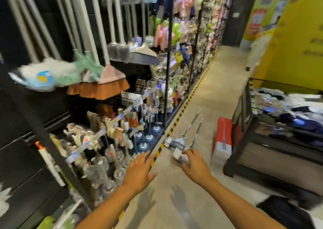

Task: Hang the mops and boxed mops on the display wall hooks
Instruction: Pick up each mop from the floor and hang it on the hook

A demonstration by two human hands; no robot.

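Observation:
Two flat mops lie on the aisle floor with their metal handles pointing away from me. The nearer mop point(180, 156) has a white and grey head, and my right hand point(194, 164) hovers over it with fingers spread; contact is unclear. The farther mop point(176, 142) lies just beyond it. A red and white boxed mop point(222, 137) stands upright against a black rack. My left hand point(139, 170) is stretched out, fingers straight, holding nothing, above the striped floor tape. Mops and brooms point(111, 78) hang on the black display wall at the upper left.
Low shelves on the left hold plungers point(145, 141), brushes and glass jars. A yellow-black striped tape point(176, 122) marks the shelf edge. A black rack with folded textiles point(286, 116) stands on the right, and a dark item point(286, 211) lies on the floor near it.

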